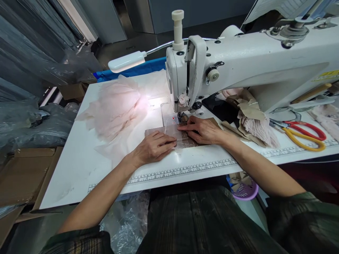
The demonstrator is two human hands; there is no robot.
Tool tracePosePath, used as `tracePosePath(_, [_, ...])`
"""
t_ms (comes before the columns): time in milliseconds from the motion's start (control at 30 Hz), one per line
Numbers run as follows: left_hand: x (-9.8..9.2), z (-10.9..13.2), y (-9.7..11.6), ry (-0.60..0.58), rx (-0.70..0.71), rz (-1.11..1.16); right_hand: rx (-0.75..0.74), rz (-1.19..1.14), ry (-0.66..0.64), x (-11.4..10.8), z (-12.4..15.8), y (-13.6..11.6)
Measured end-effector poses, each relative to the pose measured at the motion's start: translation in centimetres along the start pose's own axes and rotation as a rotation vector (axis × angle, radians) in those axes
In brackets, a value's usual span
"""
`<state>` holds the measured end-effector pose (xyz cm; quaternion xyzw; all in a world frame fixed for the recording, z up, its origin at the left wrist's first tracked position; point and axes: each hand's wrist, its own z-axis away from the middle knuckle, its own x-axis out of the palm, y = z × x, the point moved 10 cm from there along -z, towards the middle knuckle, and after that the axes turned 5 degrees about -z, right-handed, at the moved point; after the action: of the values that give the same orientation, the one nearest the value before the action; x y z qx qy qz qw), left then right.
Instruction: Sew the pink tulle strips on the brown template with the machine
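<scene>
Right now I see both hands at the middle of the frame, on a thin, see-through cloth (185, 142) that lies flat on the white table (79, 165). The cloth sits just below the foot (182, 117) of the sewing machine (238, 67), with its upper edge under or right at that foot; I cannot tell which. The left hand (155, 146) rests palm down on the lower left part of the cloth, fingers spread a little and pressing flat, pinching nothing. The right hand (202, 129) lies on the upper right part, fingers stretched out toward the left and flat against the cloth, their tips just beside the foot. The two hands are near each other but apart, with a strip of cloth showing between them.

Left of the machine, a heap of pale pink tulle (116, 106) lies on the table, lit by a small lamp (127, 61) on a bendy neck. Along the lower edge of the table runs a printed ruler (180, 171). At the right of the frame lie scissors (304, 134) with red and yellow handles, and between them and the right hand a pale fringe (255, 128). A purple basket (245, 190) shows below the table edge.
</scene>
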<state>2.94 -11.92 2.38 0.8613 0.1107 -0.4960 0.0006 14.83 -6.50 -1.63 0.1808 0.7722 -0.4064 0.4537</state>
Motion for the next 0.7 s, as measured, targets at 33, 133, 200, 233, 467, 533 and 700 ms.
tracePosePath(33, [0.0,0.0,0.0,-0.003,0.000,-0.001,0.003,0.008,-0.002,0.0,0.0,0.0])
tracePosePath(133, [0.0,-0.2,0.0,-0.011,0.001,0.008,0.011,0.031,-0.010,-0.1,-0.1,-0.1])
tracePosePath(200, [0.1,-0.2,0.0,-0.022,-0.001,0.010,0.008,0.026,-0.010,-0.3,0.0,-0.3])
tracePosePath(233, [0.2,-0.2,0.0,-0.028,-0.007,0.008,-0.002,0.013,-0.014,-0.4,0.1,-0.5])
tracePosePath(467, [0.8,0.0,0.2,-0.074,-0.019,-0.041,-0.119,-0.015,-0.114,0.2,0.9,-1.9])
tracePosePath(533, [0.4,0.0,0.3,-0.062,-0.020,-0.048,-0.115,0.003,-0.122,0.2,0.8,-2.0])
tracePosePath(700, [-0.8,-0.7,-1.8,-0.070,-0.134,-0.044,-0.094,0.017,-0.100,-0.1,0.5,-2.3])
